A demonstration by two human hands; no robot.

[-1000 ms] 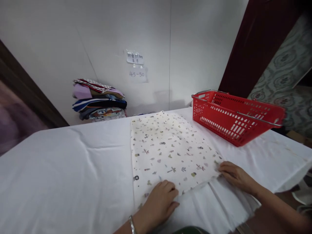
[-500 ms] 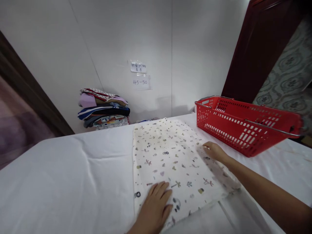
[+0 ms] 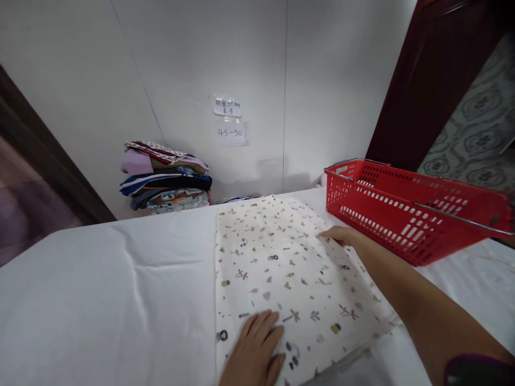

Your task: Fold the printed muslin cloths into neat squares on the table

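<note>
Matt printed cotton cloth [image 3: 281, 268], smooth white sheet [image 3: 100, 289], glossy red plastic basket [image 3: 410, 214]

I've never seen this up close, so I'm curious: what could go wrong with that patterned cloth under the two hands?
1. The right hand lies at the far right edge of the patterned cloth while the left hand presses its near end; a sideways push might wrinkle or skew it.
2. The red basket stands close to the right hand; a wide sweep could knock it.
3. The white sheet beneath is creased and may bunch.
</note>
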